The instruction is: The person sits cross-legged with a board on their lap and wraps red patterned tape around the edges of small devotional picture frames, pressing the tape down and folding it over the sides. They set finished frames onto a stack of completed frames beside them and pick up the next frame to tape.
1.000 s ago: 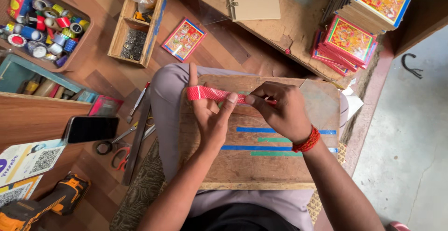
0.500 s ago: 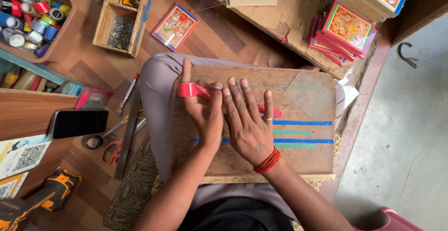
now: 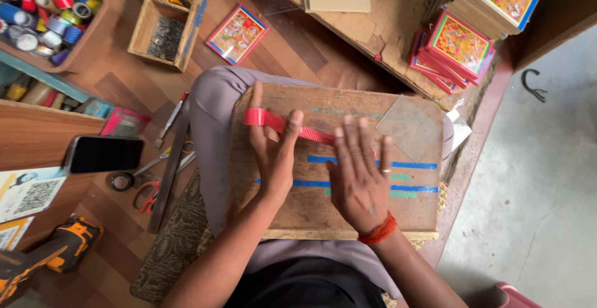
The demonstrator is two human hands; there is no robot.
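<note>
Now, left hand point(image 3: 272, 152): lies on the wooden board point(image 3: 292, 215), index finger and thumb pinching the red tape strip point(image 3: 283, 125) near its left end.
Right hand point(image 3: 359, 174): flat, fingers spread wide, fingertips pressing the strip's right part down; holds nothing.
Red tape strip: stretched across the far half of the board, left to right.
Wooden board: rests on the person's lap, blue and green tape lines on it.
Glass pane point(image 3: 413, 126): on the board's far right corner.
Left floor: phone point(image 3: 104, 154), scissors point(image 3: 149, 193), orange drill point(image 3: 53, 257).
</note>
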